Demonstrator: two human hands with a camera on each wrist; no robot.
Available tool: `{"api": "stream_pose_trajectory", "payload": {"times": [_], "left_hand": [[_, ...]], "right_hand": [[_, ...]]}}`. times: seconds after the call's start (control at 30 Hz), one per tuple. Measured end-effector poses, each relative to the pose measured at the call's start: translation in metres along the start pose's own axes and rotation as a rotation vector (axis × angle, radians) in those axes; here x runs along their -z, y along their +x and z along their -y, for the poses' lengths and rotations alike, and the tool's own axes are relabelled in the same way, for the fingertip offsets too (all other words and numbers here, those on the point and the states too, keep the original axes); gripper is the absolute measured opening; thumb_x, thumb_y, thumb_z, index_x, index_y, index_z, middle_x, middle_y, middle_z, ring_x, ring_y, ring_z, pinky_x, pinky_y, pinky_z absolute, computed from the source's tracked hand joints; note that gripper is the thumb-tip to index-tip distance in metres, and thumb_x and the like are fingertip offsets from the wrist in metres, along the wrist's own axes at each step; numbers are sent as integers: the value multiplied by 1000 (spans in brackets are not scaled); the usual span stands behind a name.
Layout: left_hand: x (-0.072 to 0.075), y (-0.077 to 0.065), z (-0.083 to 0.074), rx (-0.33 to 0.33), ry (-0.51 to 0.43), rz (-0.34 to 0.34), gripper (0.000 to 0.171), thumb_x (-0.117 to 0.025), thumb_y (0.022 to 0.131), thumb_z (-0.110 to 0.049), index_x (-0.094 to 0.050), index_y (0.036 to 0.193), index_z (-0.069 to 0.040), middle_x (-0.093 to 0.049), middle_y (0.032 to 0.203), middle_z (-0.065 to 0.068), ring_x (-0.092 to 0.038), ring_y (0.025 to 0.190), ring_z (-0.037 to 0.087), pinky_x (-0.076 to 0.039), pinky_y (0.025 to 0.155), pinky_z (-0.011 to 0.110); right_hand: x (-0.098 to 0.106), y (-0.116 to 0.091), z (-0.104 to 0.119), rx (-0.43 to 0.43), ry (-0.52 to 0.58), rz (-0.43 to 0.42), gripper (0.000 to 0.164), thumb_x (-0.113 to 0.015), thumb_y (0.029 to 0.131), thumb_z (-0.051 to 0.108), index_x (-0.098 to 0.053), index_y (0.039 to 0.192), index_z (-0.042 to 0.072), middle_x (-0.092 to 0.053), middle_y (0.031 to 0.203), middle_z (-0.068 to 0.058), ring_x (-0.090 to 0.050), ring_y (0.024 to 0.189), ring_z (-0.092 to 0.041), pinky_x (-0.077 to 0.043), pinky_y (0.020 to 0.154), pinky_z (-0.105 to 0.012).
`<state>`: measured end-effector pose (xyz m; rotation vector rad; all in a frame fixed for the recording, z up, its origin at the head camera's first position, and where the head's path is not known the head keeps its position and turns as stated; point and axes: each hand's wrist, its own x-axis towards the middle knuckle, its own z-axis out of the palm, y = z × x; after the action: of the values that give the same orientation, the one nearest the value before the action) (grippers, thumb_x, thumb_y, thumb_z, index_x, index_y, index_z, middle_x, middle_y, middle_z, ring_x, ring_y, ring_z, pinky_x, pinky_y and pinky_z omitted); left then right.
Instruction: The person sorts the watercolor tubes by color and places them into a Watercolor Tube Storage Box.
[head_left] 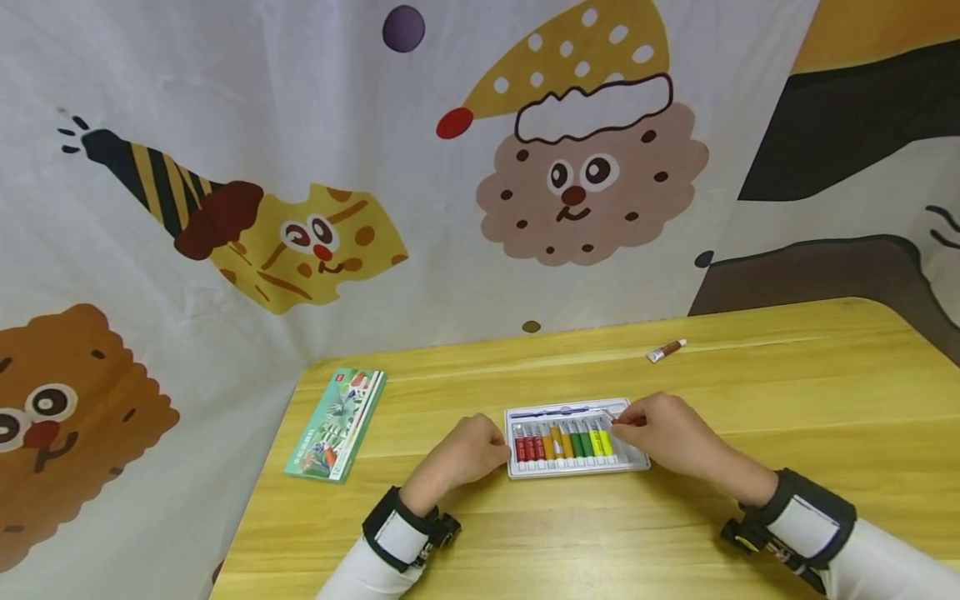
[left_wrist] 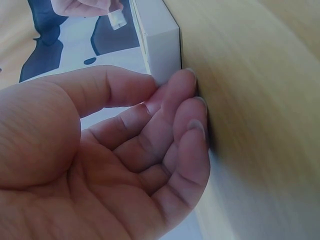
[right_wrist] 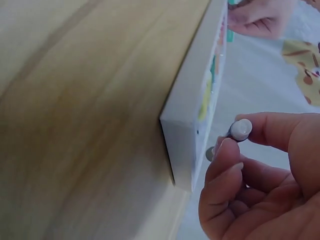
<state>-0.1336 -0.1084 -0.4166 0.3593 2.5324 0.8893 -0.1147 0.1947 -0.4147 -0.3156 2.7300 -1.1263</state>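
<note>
A white tray (head_left: 579,476) lies on the table with a row of small paint tubes (head_left: 564,442) in red, ochre, green and yellow. A thin paintbrush (head_left: 551,412) rests along its far side. My left hand (head_left: 468,450) pinches the tray's near-left corner between thumb and fingers; the other fingers curl beside it. Over the tray's right end, my right hand (head_left: 671,433) pinches a small paint tube (right_wrist: 241,129), its white cap facing the right wrist camera. The held tube's colour is mostly hidden by the fingers.
A brown paint tube (head_left: 666,351) lies on the table behind the tray, to the right. Off to the left is a flat green illustrated box (head_left: 335,425). A cloth with cartoon prints (head_left: 442,292) hangs behind the wooden table (head_left: 570,542).
</note>
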Motion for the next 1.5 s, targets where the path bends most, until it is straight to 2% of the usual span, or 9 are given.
{"api": "stream_pose_trajectory", "payload": {"times": [0.3, 0.53, 0.9, 1.17, 1.5], "left_hand": [[-1, 1, 1, -4, 2, -1, 35, -65, 93, -8, -60, 58, -7, -38, 51, -7, -37, 47, 10, -28, 46, 25], [-2, 2, 1, 6, -2, 5, 33, -66, 94, -9, -64, 61, -4, -41, 51, -6, -38, 47, 10, -29, 46, 25], [-2, 3, 1, -1, 10, 5, 31, -66, 94, -9, -68, 63, -5, -46, 52, -5, -40, 48, 11, -30, 47, 26], [-2, 3, 3, 2, 8, -3, 31, -66, 93, -9, -68, 63, -5, -44, 52, -5, -40, 48, 11, -30, 47, 26], [-1, 3, 3, -3, 13, -7, 30, -66, 93, -9, -68, 63, -5, -44, 52, -6, -39, 48, 11, -30, 47, 26]], "right_hand": [[-18, -2, 8, -27, -214, -63, 12, -77, 91, 15, -81, 92, 3, -68, 83, -3, -49, 59, -14, -33, 52, -28], [-21, -2, 11, -20, -284, -117, 10, -78, 90, 15, -81, 87, 6, -67, 80, -2, -49, 60, -15, -33, 50, -31], [-21, -6, 9, 7, -256, -120, 6, -79, 90, 11, -80, 90, 6, -71, 83, -2, -51, 64, -15, -35, 53, -32], [-23, -5, 6, -14, -223, -103, 14, -79, 91, 10, -69, 80, 9, -56, 67, 3, -45, 56, -13, -32, 51, -27], [-25, -3, 2, 4, -203, -80, 16, -79, 91, 8, -67, 81, 9, -57, 71, 2, -47, 59, -13, -34, 53, -27]]}}
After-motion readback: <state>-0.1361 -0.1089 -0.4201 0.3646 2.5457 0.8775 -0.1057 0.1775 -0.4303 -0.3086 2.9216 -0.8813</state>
